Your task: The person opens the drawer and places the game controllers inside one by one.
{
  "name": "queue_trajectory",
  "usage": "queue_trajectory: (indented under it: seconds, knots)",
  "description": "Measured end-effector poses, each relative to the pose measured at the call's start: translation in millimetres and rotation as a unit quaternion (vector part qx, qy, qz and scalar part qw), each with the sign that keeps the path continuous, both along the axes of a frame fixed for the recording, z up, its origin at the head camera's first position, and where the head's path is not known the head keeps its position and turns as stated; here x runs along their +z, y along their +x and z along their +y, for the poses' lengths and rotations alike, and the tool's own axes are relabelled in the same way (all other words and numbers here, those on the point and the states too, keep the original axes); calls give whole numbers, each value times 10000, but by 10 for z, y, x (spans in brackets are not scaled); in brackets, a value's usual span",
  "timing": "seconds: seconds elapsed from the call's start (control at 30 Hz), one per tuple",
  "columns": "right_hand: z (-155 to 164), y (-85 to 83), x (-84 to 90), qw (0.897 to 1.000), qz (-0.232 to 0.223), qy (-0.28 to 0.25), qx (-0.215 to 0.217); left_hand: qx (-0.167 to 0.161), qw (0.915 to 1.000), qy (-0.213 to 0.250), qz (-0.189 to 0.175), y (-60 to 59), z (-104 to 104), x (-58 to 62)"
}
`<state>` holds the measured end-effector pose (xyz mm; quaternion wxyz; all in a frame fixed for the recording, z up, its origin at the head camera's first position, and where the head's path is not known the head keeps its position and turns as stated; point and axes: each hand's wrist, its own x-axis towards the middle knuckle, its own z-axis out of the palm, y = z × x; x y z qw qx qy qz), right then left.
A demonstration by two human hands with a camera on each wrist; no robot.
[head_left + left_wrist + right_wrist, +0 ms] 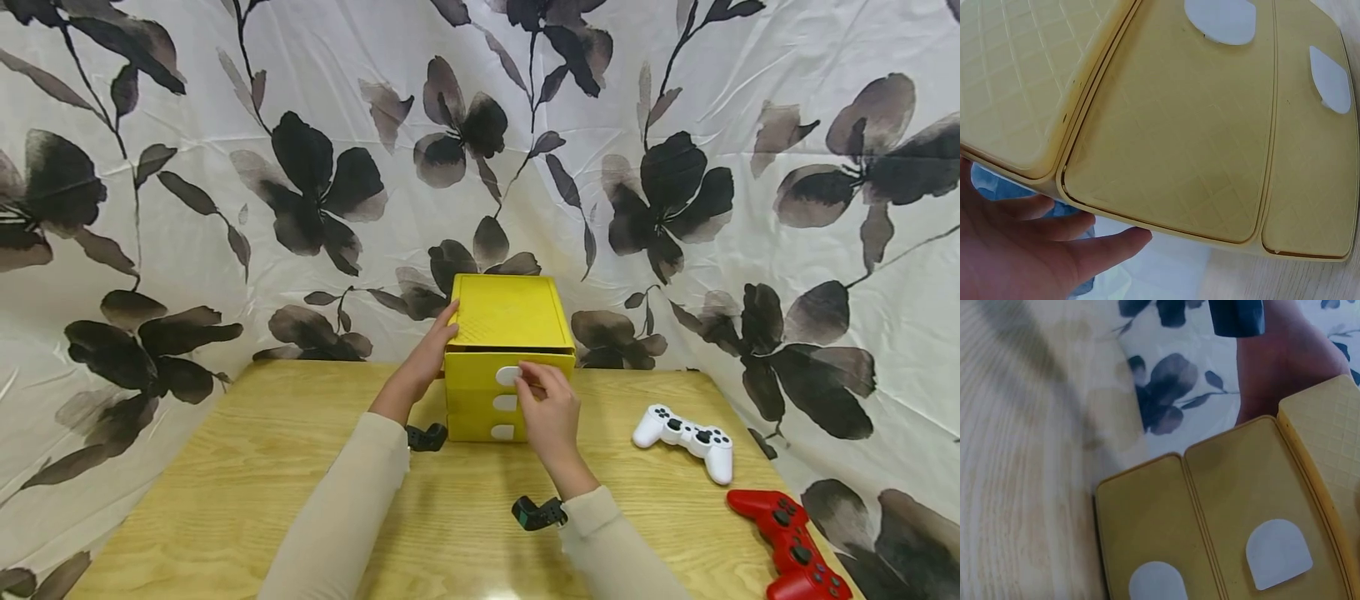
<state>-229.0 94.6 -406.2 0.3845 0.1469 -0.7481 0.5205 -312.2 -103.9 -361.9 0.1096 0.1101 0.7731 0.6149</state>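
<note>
A small yellow drawer box [512, 310] stands on the wooden table, its stacked drawers each bearing a white rounded tab. The top drawer juts slightly forward, leaving a dark gap under the lid. My right hand [551, 410] pinches the edge of the top drawer's white tab [507, 376]. Against the box's left side rests my left hand [426, 360]; the left wrist view shows its fingers [1116, 247] extended along the side wall. Below, the middle tab [1279, 553] and bottom tab [1157, 582] sit on closed drawers. The right wrist view barely catches the right hand.
To the right on the table lie a white game controller [684, 440] and, closer to me, a red game controller [791, 546]. A floral cloth [525, 117] hangs behind the table [270, 467] and along its sides. Each wrist carries a black camera.
</note>
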Motion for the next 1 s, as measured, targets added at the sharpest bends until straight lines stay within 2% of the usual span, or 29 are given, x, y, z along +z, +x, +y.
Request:
queue_trajectory:
  seconds: [0.27, 0.7, 1.0]
  knots:
    - [-8, -77, 13, 9999, 104, 53, -91, 122, 9999, 17, -10, -7, 3, -3]
    - [-13, -140, 30, 9995, -140, 141, -229, 234, 9997, 51, 43, -18, 19, -19]
    - [-9, -158, 12, 9997, -145, 81, -199, 276, 9994, 187, 126, 0, 49, -40]
